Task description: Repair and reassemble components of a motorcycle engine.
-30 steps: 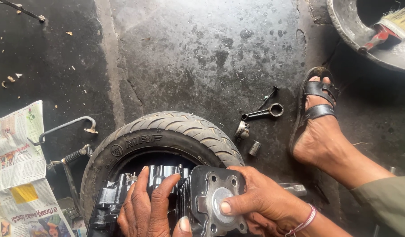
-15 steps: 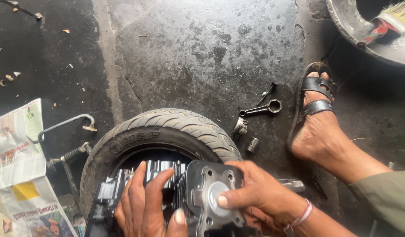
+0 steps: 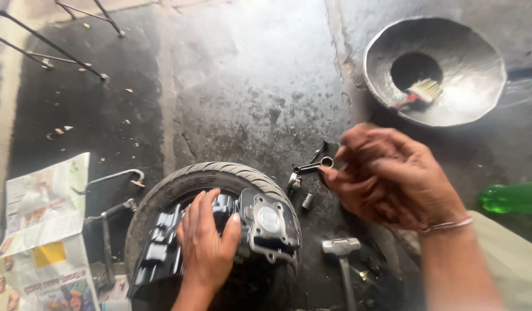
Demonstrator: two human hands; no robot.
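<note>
left hand (image 3: 205, 247) — flat on engine cylinder (image 3: 266, 224), fingers spread | right hand (image 3: 393, 178) — above, blurred, grip unclear

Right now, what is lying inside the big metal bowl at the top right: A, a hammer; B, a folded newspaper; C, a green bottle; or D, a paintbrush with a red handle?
D: a paintbrush with pale bristles and a red handle lies inside the metal bowl, while the hammer and the green bottle lie on the floor outside it.
</note>
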